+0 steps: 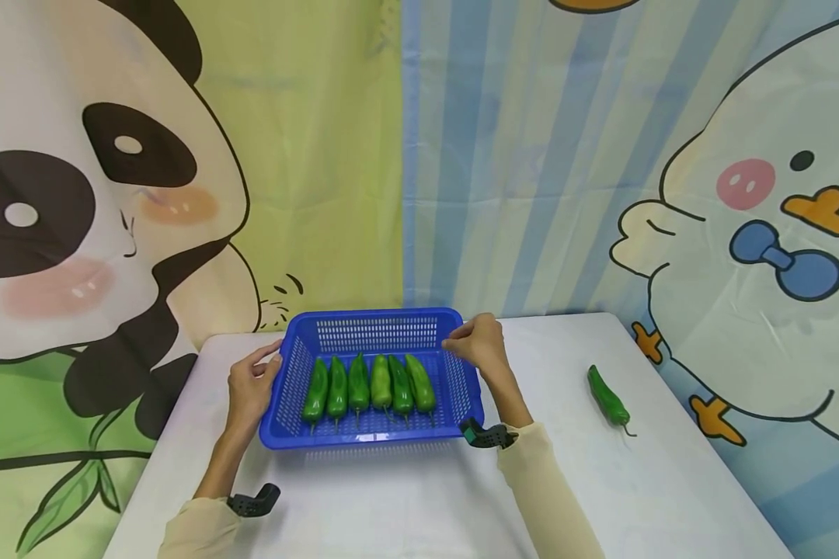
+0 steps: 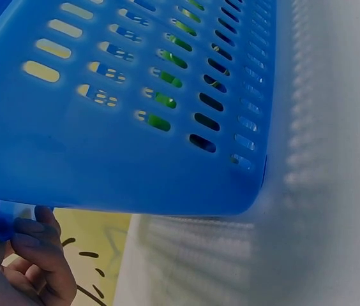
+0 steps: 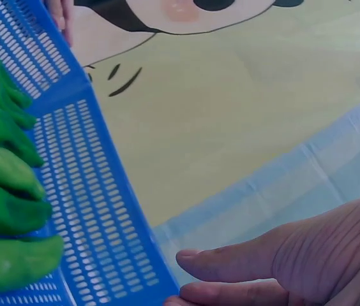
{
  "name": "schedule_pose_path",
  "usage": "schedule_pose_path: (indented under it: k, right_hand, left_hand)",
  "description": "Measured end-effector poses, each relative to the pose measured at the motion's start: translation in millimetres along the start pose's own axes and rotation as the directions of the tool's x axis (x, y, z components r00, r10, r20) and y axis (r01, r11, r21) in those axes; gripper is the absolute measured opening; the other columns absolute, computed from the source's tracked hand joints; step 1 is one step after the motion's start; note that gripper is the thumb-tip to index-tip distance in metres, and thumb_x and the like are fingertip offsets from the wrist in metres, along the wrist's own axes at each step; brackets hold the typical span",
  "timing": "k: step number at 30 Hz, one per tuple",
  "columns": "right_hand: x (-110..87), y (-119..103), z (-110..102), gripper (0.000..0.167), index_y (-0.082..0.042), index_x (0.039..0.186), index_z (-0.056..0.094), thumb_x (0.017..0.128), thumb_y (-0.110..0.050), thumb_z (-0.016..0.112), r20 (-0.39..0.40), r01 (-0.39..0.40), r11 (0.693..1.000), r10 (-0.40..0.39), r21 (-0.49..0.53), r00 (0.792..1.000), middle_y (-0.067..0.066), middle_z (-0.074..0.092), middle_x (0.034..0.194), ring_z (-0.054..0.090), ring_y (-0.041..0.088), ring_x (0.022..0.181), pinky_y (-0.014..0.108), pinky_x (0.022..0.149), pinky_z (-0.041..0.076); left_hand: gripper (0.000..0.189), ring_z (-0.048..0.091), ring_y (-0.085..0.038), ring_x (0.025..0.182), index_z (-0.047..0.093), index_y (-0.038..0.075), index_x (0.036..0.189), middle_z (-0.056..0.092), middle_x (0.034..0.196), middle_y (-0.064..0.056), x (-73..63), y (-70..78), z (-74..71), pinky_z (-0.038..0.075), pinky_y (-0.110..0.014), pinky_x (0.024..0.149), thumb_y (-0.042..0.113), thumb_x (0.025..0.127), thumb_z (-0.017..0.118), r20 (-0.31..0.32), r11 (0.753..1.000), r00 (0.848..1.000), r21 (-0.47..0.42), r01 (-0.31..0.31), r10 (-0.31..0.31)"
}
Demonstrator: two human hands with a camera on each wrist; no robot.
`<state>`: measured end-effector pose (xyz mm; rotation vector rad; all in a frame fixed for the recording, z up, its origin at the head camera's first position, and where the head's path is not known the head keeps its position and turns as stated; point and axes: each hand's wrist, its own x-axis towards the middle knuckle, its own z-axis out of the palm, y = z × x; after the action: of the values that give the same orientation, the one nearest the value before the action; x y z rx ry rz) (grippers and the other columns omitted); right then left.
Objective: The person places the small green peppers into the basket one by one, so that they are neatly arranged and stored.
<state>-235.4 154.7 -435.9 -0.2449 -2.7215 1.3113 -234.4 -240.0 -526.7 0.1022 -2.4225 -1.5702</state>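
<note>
A blue plastic basket (image 1: 370, 444) with slotted walls sits over the white table, its shadow showing beneath it in the left wrist view. Several green chili peppers (image 1: 359, 384) lie side by side inside it, stems towards the front. At the basket's left rim, the left hand (image 1: 250, 388) grips the edge between thumb and fingers. The right hand (image 1: 481, 341) pinches the right rim near the back corner; in the right wrist view its fingertips (image 3: 189, 294) meet the rim. Another green chili pepper (image 1: 608, 397) lies alone on the table, right of the basket.
The white table (image 1: 671, 497) carries the basket and the lone pepper. Behind it hangs a curtain (image 1: 322, 155) with a panda on the left and a white chick on the right. Black wrist cameras (image 1: 254, 501) are strapped to both forearms.
</note>
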Motion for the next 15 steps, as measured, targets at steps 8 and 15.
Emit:
schedule_pose_path:
  k: [8,15]
  right_hand:
    - [4.0,12,-19,0.019,0.005,0.1,0.084,0.088,-0.008,0.09,-0.038,-0.01,0.999,0.012,0.053,0.999,0.023,0.083,0.097,0.082,0.036,0.084,0.042,0.077,0.065]
    - [8.0,26,-31,0.022,0.005,0.104,0.083,0.09,-0.011,0.089,-0.049,-0.048,0.996,0.052,0.077,0.997,0.026,0.082,0.106,0.083,0.035,0.086,0.049,0.085,0.066]
  left_hand:
    - [0.04,0.069,0.003,0.065,0.067,0.008,0.15,0.078,0.112,-0.034,2.3,-0.5,0.8,0.058,-0.019,0.059,0.02,0.112,0.061,-0.013,1.0,1.0,0.004,0.003,-0.003]
    - [0.04,0.07,0.003,0.065,0.066,0.008,0.151,0.078,0.113,-0.034,2.0,-1.3,-0.3,0.058,-0.019,0.059,0.02,0.113,0.061,-0.007,1.0,1.0,0.002,0.006,-0.006]
